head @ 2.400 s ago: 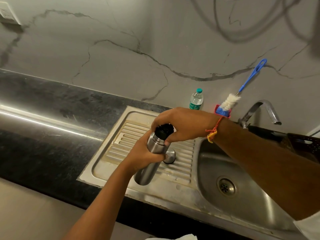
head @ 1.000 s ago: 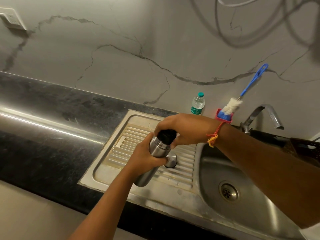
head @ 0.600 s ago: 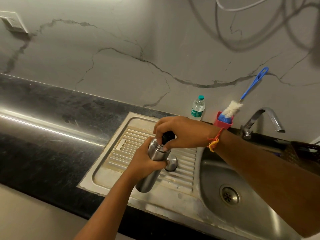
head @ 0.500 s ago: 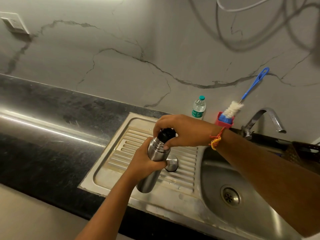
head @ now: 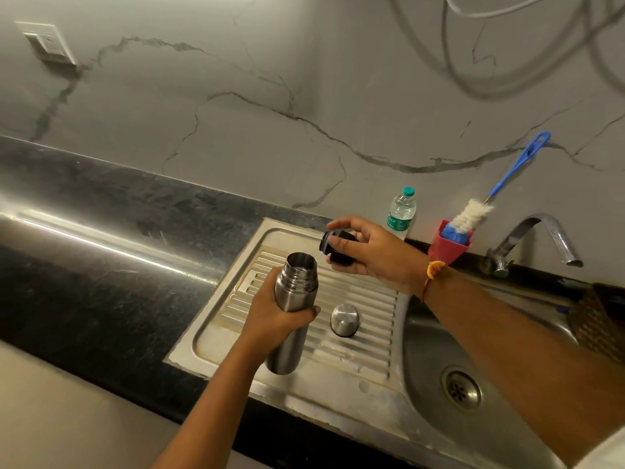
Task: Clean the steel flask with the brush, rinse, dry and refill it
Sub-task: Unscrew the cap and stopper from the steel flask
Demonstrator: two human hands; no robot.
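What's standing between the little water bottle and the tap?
A red holder with the bottle brush in it, seen in the head view.

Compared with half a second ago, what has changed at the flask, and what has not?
The right hand has pulled the black stopper off the steel flask and drawn it right, toward the wall; the flask's mouth is now open. The left hand still grips the flask's body. The steel cap on the drainboard, the bottle brush and the water bottle have not moved.
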